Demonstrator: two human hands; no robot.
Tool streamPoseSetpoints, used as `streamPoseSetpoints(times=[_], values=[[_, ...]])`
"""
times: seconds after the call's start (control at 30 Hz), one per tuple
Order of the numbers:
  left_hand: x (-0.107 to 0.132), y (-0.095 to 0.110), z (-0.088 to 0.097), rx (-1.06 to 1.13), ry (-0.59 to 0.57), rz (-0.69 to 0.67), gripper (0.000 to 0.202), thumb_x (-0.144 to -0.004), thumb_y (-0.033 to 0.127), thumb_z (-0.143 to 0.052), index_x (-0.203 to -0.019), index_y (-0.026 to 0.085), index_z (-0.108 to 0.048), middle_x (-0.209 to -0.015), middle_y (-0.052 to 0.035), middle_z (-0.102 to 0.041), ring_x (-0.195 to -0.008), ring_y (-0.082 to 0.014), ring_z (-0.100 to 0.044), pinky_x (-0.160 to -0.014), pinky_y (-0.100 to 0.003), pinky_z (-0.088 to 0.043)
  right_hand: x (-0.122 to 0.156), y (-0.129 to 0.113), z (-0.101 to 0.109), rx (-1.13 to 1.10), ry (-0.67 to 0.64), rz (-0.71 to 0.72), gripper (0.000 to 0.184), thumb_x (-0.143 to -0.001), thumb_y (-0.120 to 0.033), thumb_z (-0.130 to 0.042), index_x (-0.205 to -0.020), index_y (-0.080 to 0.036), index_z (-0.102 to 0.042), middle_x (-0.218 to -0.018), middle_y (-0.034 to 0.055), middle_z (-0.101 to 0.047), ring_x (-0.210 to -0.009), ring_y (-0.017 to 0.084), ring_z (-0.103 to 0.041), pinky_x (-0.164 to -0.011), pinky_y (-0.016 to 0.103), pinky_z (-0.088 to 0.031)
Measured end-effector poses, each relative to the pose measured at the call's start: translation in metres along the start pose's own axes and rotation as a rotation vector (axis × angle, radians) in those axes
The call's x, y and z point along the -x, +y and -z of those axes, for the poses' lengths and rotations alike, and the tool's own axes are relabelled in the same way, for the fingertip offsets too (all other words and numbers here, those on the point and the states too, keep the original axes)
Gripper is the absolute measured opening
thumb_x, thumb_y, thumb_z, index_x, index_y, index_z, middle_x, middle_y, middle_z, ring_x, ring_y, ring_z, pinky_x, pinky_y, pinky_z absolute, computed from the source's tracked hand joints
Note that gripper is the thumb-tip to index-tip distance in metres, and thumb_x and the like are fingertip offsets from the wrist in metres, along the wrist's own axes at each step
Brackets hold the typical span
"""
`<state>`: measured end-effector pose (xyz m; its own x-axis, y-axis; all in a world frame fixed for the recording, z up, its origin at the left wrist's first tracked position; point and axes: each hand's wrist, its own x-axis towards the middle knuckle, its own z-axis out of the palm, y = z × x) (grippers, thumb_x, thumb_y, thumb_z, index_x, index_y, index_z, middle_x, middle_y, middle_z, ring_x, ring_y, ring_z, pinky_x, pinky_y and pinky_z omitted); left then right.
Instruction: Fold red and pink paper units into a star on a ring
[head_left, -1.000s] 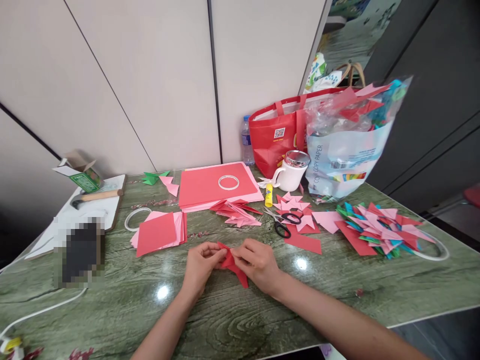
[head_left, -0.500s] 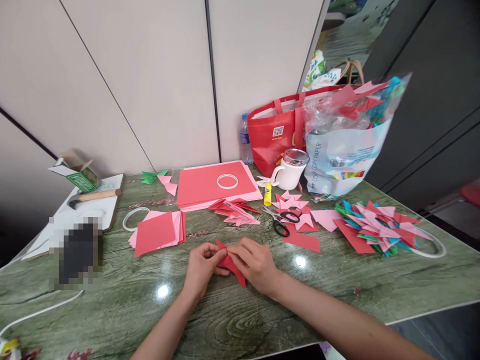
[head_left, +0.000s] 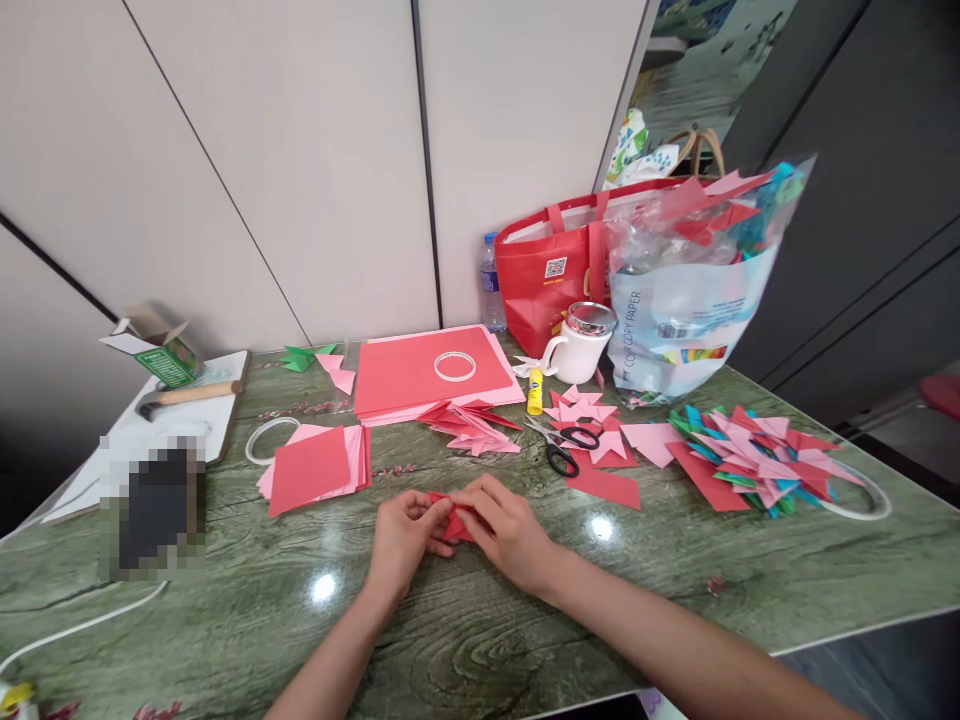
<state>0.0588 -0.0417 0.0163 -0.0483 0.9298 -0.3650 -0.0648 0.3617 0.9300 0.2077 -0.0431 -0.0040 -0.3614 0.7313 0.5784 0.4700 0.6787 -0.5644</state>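
Observation:
Between my two hands is a small folded piece of red paper [head_left: 454, 525], held just above or on the table near the middle. My left hand [head_left: 405, 535] pinches its left side between thumb and fingers. On the other side, my right hand [head_left: 504, 525] grips it with fingertips and thumb, covering part of it. Just beyond my hands lies a pile of folded pink and red paper pieces [head_left: 480, 430]. Black-handled scissors [head_left: 562, 445] rest to the right, next to a yellow glue stick [head_left: 535, 392].
Stacked red and pink squares [head_left: 311, 468] lie left, near a tape roll [head_left: 259, 440]. Larger red sheets [head_left: 397, 370] are at the back. A white mug [head_left: 581, 350], red bag [head_left: 536, 290] and plastic bag [head_left: 667, 310] stand back right. Colourful folded papers [head_left: 765, 455] lie right; a hammer [head_left: 187, 393] left.
The red paper in my hands has been turned or folded: its long end that pointed down toward me no longer sticks out. Both hands stay in nearly the same place.

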Motion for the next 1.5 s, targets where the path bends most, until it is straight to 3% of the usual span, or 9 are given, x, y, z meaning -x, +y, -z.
streamPoseSetpoints(times=[0.2, 0.43, 0.7, 0.87, 1.03, 1.17, 1.33, 1.5], values=[[0.000, 0.005, 0.003, 0.032, -0.044, 0.031, 0.036, -0.052, 0.040, -0.078, -0.058, 0.013, -0.055, -0.048, -0.0049, -0.065, -0.040, -0.0142, -0.060, -0.036, -0.022, -0.049, 0.000, 0.002, 0.000, -0.037, 0.016, 0.043, 0.024, -0.089, -0.014, -0.042, -0.103, -0.020, -0.060, -0.086, 0.0066, -0.058, -0.075, 0.014, -0.058, -0.066, 0.026, -0.051], [-0.002, 0.005, 0.007, 0.083, -0.092, -0.040, 0.029, -0.054, 0.033, -0.079, -0.063, 0.011, -0.063, -0.050, 0.0001, -0.061, -0.040, -0.0081, -0.052, -0.035, -0.017, -0.044, -0.002, 0.004, -0.002, -0.145, 0.071, -0.029, 0.019, -0.087, -0.015, -0.047, -0.095, -0.020, -0.063, -0.080, 0.0053, -0.058, -0.072, 0.014, -0.058, -0.062, 0.025, -0.050], [-0.002, 0.006, 0.006, 0.102, -0.050, -0.033, 0.028, -0.049, 0.029, -0.080, -0.065, 0.012, -0.066, -0.059, 0.0001, -0.064, -0.053, -0.0110, -0.058, -0.052, -0.024, -0.053, -0.006, 0.003, 0.000, -0.190, 0.081, -0.141, 0.014, -0.084, -0.016, -0.052, -0.091, -0.019, -0.064, -0.078, 0.0054, -0.061, -0.072, 0.016, -0.059, -0.058, 0.024, -0.049], [-0.003, 0.005, 0.008, 0.045, -0.082, -0.005, 0.028, -0.051, 0.033, -0.079, -0.062, 0.012, -0.065, -0.052, 0.0010, -0.061, -0.046, -0.0104, -0.055, -0.047, -0.023, -0.051, -0.005, 0.001, -0.001, -0.187, 0.052, -0.138, 0.013, -0.084, -0.018, -0.052, -0.086, -0.019, -0.064, -0.075, 0.0045, -0.060, -0.066, 0.014, -0.057, -0.053, 0.022, -0.046], [-0.004, 0.007, 0.012, 0.090, -0.170, 0.064, 0.028, -0.050, 0.031, -0.081, -0.061, 0.011, -0.064, -0.054, 0.0007, -0.061, -0.044, -0.0097, -0.055, -0.045, -0.023, -0.052, -0.006, 0.001, -0.002, -0.234, 0.064, -0.187, 0.011, -0.084, -0.017, -0.052, -0.081, -0.019, -0.062, -0.076, 0.0039, -0.062, -0.070, 0.015, -0.058, -0.059, 0.024, -0.047], [-0.003, 0.007, 0.012, 0.121, -0.157, 0.032, 0.028, -0.051, 0.029, -0.081, -0.066, 0.012, -0.066, -0.059, 0.0004, -0.064, -0.053, -0.0110, -0.058, -0.053, -0.025, -0.054, -0.006, 0.003, -0.003, -0.286, 0.058, -0.223, 0.010, -0.083, -0.018, -0.053, -0.081, -0.019, -0.062, -0.078, 0.0043, -0.062, -0.072, 0.015, -0.059, -0.060, 0.024, -0.048], [-0.002, 0.003, 0.007, 0.042, -0.078, -0.018, 0.028, -0.049, 0.029, -0.081, -0.064, 0.010, -0.066, -0.057, -0.0008, -0.064, -0.052, -0.0113, -0.058, -0.047, -0.021, -0.052, -0.005, 0.004, -0.004, -0.343, 0.027, -0.279, 0.008, -0.081, -0.019, -0.056, -0.080, -0.018, -0.063, -0.079, 0.0043, -0.061, -0.073, 0.015, -0.059, -0.058, 0.023, -0.048], [-0.004, 0.005, 0.009, 0.060, -0.094, 0.049, 0.029, -0.048, 0.028, -0.081, -0.065, 0.009, -0.066, -0.055, -0.0021, -0.065, -0.044, -0.0102, -0.056, -0.042, -0.021, -0.051, -0.006, 0.002, -0.003, -0.369, 0.013, -0.306, 0.009, -0.081, -0.018, -0.055, -0.079, -0.017, -0.064, -0.078, 0.0044, -0.061, -0.073, 0.015, -0.059, -0.058, 0.024, -0.049]])
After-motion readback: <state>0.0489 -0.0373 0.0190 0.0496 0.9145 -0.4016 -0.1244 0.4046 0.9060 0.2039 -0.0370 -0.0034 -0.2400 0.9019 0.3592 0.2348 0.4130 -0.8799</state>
